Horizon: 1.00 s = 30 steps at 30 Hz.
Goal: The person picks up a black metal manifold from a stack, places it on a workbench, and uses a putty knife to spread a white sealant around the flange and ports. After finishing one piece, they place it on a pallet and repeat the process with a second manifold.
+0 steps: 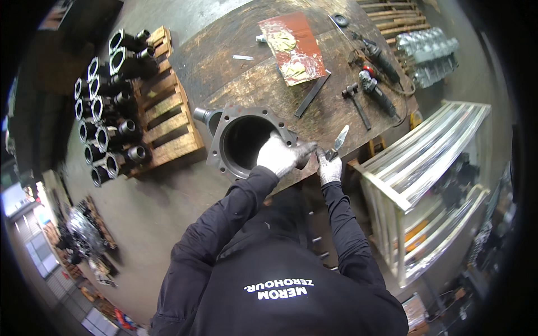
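My left hand (276, 156), in a white glove with grey fingers, is over the right side of a large metal cylinder housing (214, 151). Its fingers are pressed together and reach toward my right hand; anything pinched between them is too small to make out. My right hand (330, 169), gloved alike, is closed round the dark handle of a scraper (342, 136), whose shiny blade points up and away. The fingertips of both hands meet beside the housing's bolt-holed flange. The housing's round bore faces up, and a short pipe-like end (203, 114) sticks out at its left.
The worn wooden table (224, 73) carries a red-brown sheet (307, 47) with yellowish gloves, a dark metal bar (312, 94), a hammer (357, 105) and angle grinders (378, 95). Several black housings stand on a pallet (168, 115) at left. A wrapped white frame (392, 193) stands right.
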Tool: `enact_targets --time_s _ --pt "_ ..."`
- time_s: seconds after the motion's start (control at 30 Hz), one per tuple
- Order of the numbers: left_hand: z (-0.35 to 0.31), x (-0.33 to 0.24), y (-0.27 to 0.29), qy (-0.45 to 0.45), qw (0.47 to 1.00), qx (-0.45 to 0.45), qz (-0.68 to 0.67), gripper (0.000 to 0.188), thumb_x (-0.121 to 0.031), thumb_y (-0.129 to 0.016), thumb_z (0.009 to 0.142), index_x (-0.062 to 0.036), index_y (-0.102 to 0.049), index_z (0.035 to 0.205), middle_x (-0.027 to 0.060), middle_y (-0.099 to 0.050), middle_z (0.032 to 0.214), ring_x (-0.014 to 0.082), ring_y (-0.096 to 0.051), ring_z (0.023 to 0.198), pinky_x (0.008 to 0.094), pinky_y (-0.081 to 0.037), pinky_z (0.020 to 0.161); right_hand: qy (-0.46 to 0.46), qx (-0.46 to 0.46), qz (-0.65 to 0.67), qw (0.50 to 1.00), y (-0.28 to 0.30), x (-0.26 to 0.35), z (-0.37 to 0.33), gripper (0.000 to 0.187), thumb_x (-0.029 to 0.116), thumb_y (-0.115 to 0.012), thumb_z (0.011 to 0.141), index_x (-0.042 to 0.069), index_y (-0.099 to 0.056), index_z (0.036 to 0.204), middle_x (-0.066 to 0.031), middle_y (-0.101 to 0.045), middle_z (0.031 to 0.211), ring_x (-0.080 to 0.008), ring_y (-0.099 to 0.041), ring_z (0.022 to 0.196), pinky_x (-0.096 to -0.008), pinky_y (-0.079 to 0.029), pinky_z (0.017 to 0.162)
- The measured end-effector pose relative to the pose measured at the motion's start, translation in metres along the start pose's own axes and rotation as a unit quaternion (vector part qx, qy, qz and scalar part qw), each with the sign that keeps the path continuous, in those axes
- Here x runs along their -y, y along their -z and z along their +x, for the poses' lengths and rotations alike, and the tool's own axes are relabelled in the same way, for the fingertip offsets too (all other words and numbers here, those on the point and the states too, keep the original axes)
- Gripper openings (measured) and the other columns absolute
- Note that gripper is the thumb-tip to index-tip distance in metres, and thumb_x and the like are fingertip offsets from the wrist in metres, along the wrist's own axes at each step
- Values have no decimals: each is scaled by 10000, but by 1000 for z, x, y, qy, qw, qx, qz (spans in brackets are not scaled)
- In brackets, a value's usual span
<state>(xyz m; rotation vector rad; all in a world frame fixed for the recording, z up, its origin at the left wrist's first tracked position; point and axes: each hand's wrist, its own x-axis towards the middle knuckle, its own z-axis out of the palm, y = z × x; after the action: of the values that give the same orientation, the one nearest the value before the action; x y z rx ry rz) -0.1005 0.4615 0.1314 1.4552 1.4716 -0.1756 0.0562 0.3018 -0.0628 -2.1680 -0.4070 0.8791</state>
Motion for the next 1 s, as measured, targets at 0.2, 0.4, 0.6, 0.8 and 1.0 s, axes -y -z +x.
enact_targets --time_s 0.2,0.4,0.6,0.8,1.0 --pt "15 17 -1 -247 966 -72 18 168 -65 -703 778 -84 -700 946 141 -670 723 316 -698 688 377 -544 641 -44 14 52 998 -26 -4 -11 426 387 -761 956 -28 -670 989 -82 -686 843 -197 -601 757 -399 -504 726" --pt "7 52 52 -348 933 -43 75 135 -110 -729 822 -40 -738 937 103 -748 812 222 -708 687 356 -551 673 -106 -4 94 990 -36 1 -33 357 355 -776 958 21 -659 910 0 -612 737 -122 -516 656 -348 -440 601" --pt "13 85 142 7 942 21 -336 195 -100 -619 895 4 -720 1026 71 -724 975 195 -698 873 337 -571 839 -114 57 252 959 -66 47 -90 266 213 -798 944 -24 -694 1003 -19 -652 827 -113 -589 774 -305 -508 733" --pt "44 138 213 -75 962 -14 -262 242 -128 -720 849 -41 -728 1075 75 -720 988 209 -708 925 353 -573 819 -110 42 378 918 -109 84 -108 192 -18 -741 919 -35 -758 1109 -85 -787 1121 -151 -712 1024 -291 -545 940" --pt "79 181 258 27 937 -43 -347 120 -53 -644 937 -23 -719 1026 66 -722 970 163 -686 897 327 -563 829 -86 64 410 906 -116 106 -100 234 -80 -750 881 -50 -615 1071 -183 -752 1199 -226 -732 1089 -334 -587 959"
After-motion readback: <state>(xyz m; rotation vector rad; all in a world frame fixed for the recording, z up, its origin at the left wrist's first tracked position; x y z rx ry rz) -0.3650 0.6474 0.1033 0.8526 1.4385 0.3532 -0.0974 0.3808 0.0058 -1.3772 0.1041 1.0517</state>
